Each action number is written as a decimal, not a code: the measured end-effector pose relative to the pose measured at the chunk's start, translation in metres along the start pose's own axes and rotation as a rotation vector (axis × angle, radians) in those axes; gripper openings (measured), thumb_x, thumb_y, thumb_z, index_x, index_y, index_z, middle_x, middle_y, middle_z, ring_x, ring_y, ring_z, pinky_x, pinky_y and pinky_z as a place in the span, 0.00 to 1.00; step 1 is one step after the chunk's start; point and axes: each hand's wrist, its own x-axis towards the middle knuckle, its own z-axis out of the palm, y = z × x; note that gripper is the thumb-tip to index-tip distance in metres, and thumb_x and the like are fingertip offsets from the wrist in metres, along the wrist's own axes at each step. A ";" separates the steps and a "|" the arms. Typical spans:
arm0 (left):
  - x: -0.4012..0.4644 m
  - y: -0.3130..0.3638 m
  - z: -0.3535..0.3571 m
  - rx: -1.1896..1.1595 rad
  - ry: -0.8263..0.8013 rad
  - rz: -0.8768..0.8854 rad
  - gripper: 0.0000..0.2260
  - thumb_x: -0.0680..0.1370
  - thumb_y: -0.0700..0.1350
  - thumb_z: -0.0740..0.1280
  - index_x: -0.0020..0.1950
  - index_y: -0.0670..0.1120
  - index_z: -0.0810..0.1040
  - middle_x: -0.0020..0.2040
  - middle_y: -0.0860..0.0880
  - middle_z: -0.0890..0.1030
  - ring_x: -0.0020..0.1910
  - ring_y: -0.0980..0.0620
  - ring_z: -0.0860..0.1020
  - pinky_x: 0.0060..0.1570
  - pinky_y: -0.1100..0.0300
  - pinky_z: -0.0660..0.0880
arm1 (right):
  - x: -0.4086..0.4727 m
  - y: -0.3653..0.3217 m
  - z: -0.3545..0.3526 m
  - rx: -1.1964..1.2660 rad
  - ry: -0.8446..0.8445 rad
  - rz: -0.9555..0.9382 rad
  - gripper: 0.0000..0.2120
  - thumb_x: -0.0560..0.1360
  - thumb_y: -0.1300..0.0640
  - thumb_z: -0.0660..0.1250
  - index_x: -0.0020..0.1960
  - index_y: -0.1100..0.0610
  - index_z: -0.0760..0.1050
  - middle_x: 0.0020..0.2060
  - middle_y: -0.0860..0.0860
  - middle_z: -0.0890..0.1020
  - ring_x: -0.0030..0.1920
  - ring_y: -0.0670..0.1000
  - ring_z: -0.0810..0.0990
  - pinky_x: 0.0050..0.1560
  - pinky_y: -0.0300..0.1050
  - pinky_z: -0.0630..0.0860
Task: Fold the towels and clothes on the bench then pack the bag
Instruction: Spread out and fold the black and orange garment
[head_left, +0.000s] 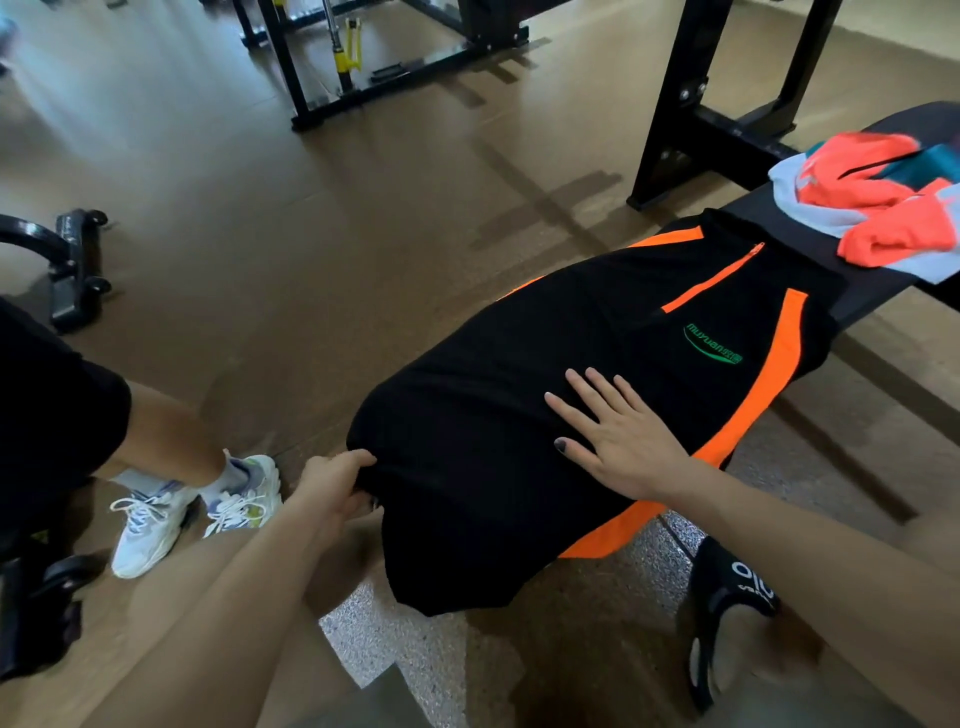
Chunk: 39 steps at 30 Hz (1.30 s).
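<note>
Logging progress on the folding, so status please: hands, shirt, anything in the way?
Left hand grips shirt hem; right hand flat on it. Shirt spread on bench, unfolded. Orange clothes pile beyond collar.

Both bare forearms reach in from the bottom of the frame, angled up toward the middle. Left hand (332, 480) is curled tight, fingers and thumb pinching the hem of the black sports shirt with orange side panels (545, 374), knuckles up. Right hand (618, 436) is laid flat, palm down on that same shirt, fingers straight and spread a bit, thumb out to the left, dark polish on the thumbnail.
</note>
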 end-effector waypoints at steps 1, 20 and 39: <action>0.000 0.001 -0.001 -0.081 -0.005 -0.029 0.03 0.78 0.34 0.66 0.49 0.39 0.73 0.44 0.40 0.77 0.37 0.45 0.79 0.36 0.52 0.78 | -0.001 0.001 0.000 -0.002 -0.001 0.003 0.31 0.79 0.31 0.35 0.80 0.39 0.41 0.81 0.49 0.41 0.80 0.52 0.36 0.79 0.56 0.39; -0.016 -0.010 0.008 -0.053 -0.097 -0.143 0.16 0.78 0.56 0.68 0.59 0.47 0.77 0.53 0.44 0.82 0.54 0.43 0.81 0.59 0.45 0.78 | -0.043 0.031 -0.001 -0.026 0.021 0.202 0.34 0.77 0.31 0.31 0.81 0.41 0.39 0.81 0.52 0.41 0.80 0.53 0.37 0.79 0.54 0.39; -0.064 0.017 0.037 0.049 -0.214 -0.094 0.24 0.73 0.51 0.77 0.64 0.44 0.76 0.57 0.43 0.83 0.55 0.40 0.82 0.61 0.44 0.78 | -0.057 0.008 0.002 0.047 -0.004 0.255 0.31 0.81 0.34 0.39 0.81 0.43 0.40 0.81 0.54 0.41 0.80 0.53 0.37 0.79 0.52 0.39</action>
